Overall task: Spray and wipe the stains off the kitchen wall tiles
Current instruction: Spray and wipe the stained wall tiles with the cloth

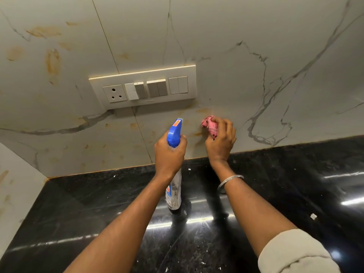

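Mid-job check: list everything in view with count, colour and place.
Spray bottle: one, blue head, clear body, held before the wall.
Cloth: one, pink, bunched against the tile right of the bottle.
Stains: many, orange-brown, mostly on the left tiles.
Wall tiles: several, white with grey veins, behind the countertop.
Switch panel: one, cream, on the wall above the bottle.
Countertop: one, glossy black, below.
Bangle: one, silver, right wrist.
Sleeve: one, cream, right forearm.
Left hand: grips the bottle.
Right hand: holds the cloth.
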